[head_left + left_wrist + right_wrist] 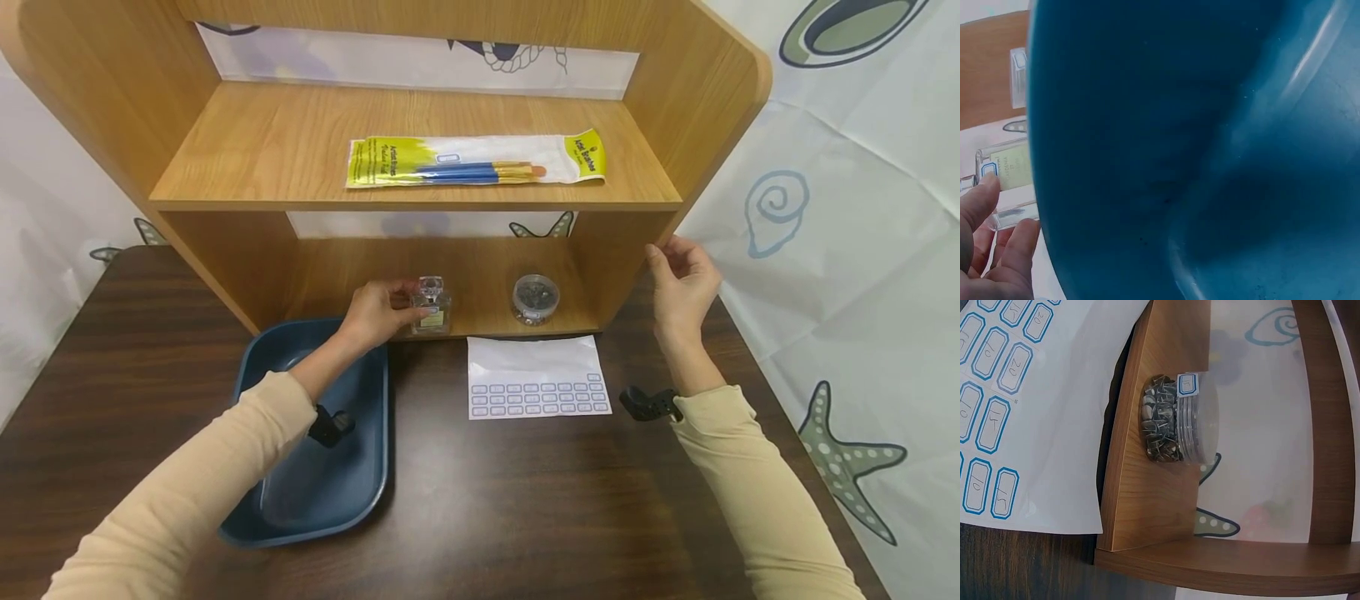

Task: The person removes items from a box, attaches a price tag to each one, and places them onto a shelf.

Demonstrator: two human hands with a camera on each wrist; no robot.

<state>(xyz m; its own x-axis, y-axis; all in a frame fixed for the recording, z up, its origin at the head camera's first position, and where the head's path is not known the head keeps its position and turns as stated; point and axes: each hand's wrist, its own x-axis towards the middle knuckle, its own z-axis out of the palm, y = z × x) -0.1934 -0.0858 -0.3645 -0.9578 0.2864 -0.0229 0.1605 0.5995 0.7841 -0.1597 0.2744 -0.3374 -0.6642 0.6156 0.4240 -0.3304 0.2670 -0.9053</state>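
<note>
On the lower shelf, my left hand (378, 310) pinches a clear glass perfume bottle (431, 321) between thumb and fingers. A pale label and a small blue-bordered sticker show on the bottle (1013, 165) in the left wrist view. My right hand (684, 287) is at the right side panel of the wooden shelf (637, 246), its fingers curled and its thumb against the front edge. That hand is out of sight in the right wrist view. To the bottle's right stands a round clear jar of thumbtacks (536, 300), with a sticker on its lid's side (1188, 384).
A dark blue plastic tub (322, 483) stands on the brown table (525, 508) under my left forearm. A white sheet of blue-bordered number stickers (532, 362) lies before the shelf. Packaged artist brushes (476, 160) lie on the upper shelf.
</note>
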